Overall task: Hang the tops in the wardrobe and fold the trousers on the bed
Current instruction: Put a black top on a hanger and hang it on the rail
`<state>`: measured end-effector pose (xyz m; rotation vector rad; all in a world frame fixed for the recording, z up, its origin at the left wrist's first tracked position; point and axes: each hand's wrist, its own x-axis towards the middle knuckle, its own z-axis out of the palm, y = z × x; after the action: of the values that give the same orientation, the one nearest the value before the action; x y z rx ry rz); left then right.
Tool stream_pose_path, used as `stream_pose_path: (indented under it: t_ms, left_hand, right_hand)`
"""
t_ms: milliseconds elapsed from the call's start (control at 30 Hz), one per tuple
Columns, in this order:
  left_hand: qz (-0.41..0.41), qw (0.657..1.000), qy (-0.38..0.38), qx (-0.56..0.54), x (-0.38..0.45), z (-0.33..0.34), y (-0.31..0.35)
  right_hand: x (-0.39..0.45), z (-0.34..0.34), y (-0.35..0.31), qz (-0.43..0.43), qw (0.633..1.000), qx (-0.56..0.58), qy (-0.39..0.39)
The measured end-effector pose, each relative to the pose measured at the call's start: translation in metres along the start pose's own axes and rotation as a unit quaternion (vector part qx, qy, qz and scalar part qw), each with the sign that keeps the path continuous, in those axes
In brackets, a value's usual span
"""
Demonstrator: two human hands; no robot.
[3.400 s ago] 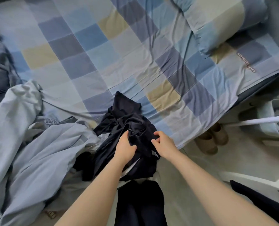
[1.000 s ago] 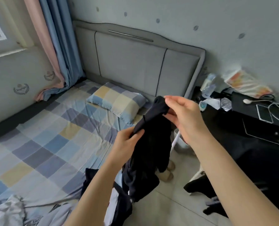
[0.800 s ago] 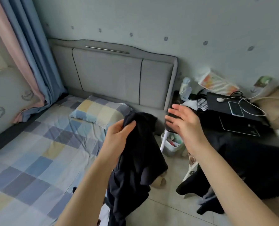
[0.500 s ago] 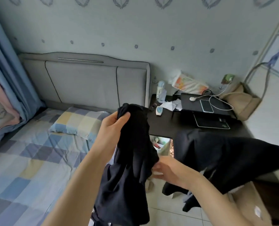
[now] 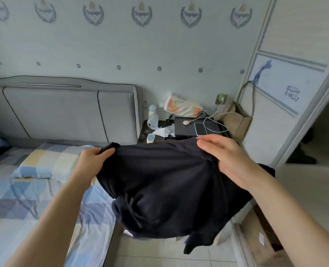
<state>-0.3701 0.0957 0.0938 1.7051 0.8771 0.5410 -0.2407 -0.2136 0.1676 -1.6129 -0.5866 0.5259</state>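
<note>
While the left hand (image 5: 94, 160) pinches one edge of the dark garment (image 5: 159, 189) with thumb and curled fingers, the right hand (image 5: 223, 157) has its fingers almost straight over the opposite edge; whether its thumb grips underneath I cannot tell. In the head view, the only one, the garment hangs spread between both hands, above the floor beside the bed (image 5: 34, 199), with the wardrobe (image 5: 294, 93) open at the right. If the right hand merely rests there, I judge that side could slip and the cloth drop to the tiles; its bunched lower folds could also hide which end is up. Counted: two hands, one garment held, one pillow (image 5: 46, 162), one bedside table (image 5: 179, 135), one phone (image 5: 199, 129).
</note>
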Motion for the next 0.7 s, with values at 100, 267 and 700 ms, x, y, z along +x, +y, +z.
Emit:
stream_pose_path:
  t_ms: [100, 267, 700]
  left_hand:
    - [0.019, 0.998, 0.011, 0.054, 0.0, 0.027, 0.005]
    - [0.065, 0.991, -0.033, 0.109, -0.014, 0.093, 0.027]
    - [0.196, 0.87, -0.45, -0.048, -0.15, 0.208, 0.154]
  right_hand:
    - [-0.015, -0.039, -0.009, 0.016, 0.999, -0.002, -0.046]
    - [-0.037, -0.075, -0.02, -0.051, 0.988, -0.144, 0.036]
    - [-0.063, -0.114, -0.051, -0.006, 0.98, 0.087, 0.181]
